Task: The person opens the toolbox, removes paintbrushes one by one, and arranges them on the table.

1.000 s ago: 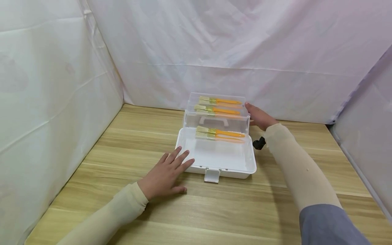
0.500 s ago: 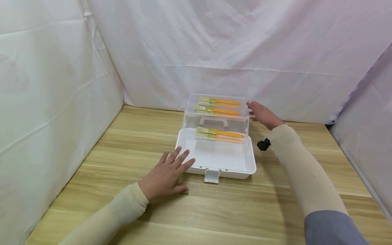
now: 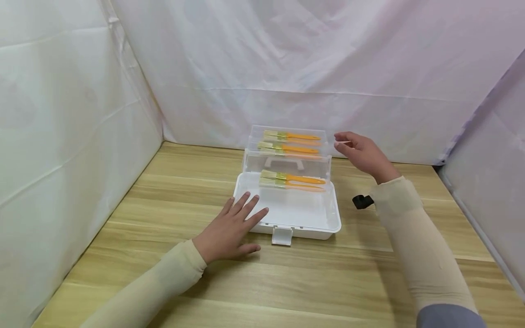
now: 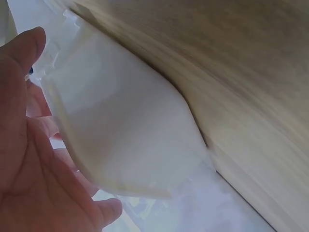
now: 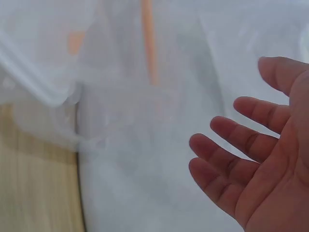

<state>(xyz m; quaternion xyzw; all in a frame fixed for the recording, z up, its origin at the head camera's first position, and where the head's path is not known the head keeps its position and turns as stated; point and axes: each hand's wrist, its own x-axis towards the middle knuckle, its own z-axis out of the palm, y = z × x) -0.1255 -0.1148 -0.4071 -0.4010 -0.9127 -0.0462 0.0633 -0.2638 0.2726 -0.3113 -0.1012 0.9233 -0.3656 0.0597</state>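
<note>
A white case (image 3: 299, 209) with a clear, opened upper part (image 3: 254, 159) stands toward the back of the table. Three paintbrushes with orange handles lie across it: a rear brush (image 3: 304, 136) and a middle brush (image 3: 301, 149) on the raised clear level, and a front brush (image 3: 305, 179) lower down. My left hand (image 3: 227, 231) lies with spread fingers over the case's front left corner; in the left wrist view its fingers reach behind the white wall (image 4: 120, 116). My right hand (image 3: 362, 152) hovers just right of the clear part, fingers extended, holding nothing, as the right wrist view also shows.
The wood-grain table (image 3: 287, 287) extends in front of and beside the case. White curtains (image 3: 262, 54) hang behind and along both sides. The latch (image 3: 282, 236) folds down from the case's front. A small black piece (image 3: 362, 202) sits at my right cuff.
My right hand has drawn away to the right from the edge of the clear part, and its fingers have spread. My left hand has shifted slightly right. The brushes keep their places.
</note>
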